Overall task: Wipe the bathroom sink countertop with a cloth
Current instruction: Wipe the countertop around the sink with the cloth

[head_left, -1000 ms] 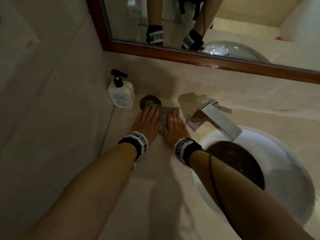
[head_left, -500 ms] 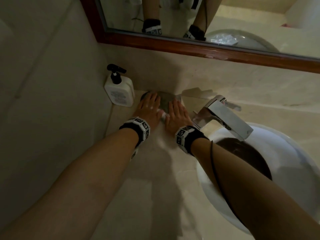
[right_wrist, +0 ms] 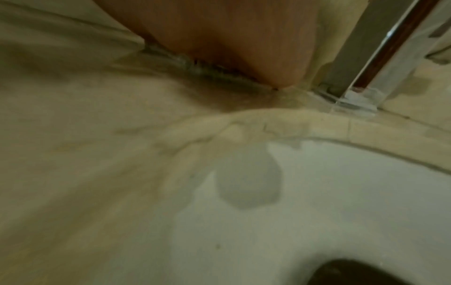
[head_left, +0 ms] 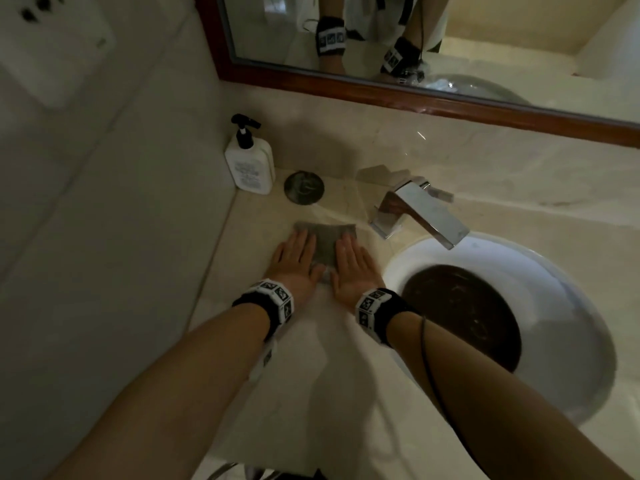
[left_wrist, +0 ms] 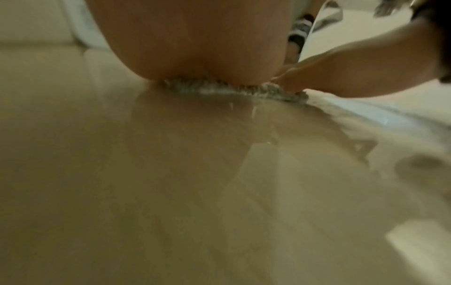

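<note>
A grey cloth [head_left: 325, 242] lies flat on the beige marble countertop [head_left: 311, 358], left of the faucet. My left hand [head_left: 294, 258] presses on its left part with straight fingers. My right hand [head_left: 353, 268] presses flat on its right part, beside the left. In the left wrist view the palm [left_wrist: 195, 38] bears down on the cloth's edge [left_wrist: 219, 89], with the right hand [left_wrist: 354, 71] next to it. The right wrist view shows the palm [right_wrist: 231, 38] on the cloth [right_wrist: 207, 71] near the basin rim. The fingertips are hidden in both wrist views.
A white pump bottle [head_left: 249, 164] stands in the back left corner. A round metal disc [head_left: 304, 187] lies beside it. The chrome faucet [head_left: 415, 213] overhangs the white basin [head_left: 571, 296] with its dark bottom. A wood-framed mirror [head_left: 415, 95] runs along the back wall.
Both hands have slid the cloth toward me, away from the back wall. The metal disc, covered half a second ago, is uncovered again.
</note>
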Motion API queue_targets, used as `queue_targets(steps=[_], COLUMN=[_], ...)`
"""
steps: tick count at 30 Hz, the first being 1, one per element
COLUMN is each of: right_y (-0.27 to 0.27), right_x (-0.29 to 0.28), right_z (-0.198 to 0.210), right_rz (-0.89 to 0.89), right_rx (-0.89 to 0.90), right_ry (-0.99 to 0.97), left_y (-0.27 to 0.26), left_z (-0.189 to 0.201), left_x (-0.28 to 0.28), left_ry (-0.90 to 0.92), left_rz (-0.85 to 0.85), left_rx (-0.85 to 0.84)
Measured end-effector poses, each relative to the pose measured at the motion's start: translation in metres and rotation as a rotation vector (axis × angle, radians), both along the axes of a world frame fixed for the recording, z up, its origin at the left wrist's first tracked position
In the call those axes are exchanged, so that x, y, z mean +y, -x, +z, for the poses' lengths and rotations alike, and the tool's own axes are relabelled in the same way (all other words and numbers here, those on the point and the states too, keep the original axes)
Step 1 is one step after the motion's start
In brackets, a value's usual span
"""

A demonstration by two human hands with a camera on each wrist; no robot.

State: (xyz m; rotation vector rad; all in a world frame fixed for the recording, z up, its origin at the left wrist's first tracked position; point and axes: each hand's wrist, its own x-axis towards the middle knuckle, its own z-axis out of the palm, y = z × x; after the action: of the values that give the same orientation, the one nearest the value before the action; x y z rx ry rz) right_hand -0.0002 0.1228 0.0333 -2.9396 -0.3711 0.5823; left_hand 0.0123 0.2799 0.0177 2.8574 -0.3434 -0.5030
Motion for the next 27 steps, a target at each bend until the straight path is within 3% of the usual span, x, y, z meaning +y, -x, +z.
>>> queue_targets(steps=[3,7,14,24,27], right_y=[0.011,0.005,-0.009,-0.067,-0.082], right_x=[0.0,0.01,0.021,0.024,0.025], right_z=[0.01,0.012,0.0,-0.009,-0.01], right_rz=[-0.01,-0.02,-0.077,-0.166,-0.203], right_rx=[0.013,0.094,0.075,-0.148,-0.145], right_ry=[-0.098,-0.22,-0.175,-0.074,-0.067], left_y=[0.015,0.015,-0.007,-0.08,-0.101], left_z=[0.007,0.007,-0.002,-0.002,-0.002], left_x=[-0.002,0.004,0.005,-0.004,-0.007], left_ry=[0.06,0.011,-0.021,-0.14,-0.135], left_rz=[0.044,0.011,0.005,-0.107,-0.128], left_rx=[-0.001,-0.024,-0.042,-0.162,-0.169])
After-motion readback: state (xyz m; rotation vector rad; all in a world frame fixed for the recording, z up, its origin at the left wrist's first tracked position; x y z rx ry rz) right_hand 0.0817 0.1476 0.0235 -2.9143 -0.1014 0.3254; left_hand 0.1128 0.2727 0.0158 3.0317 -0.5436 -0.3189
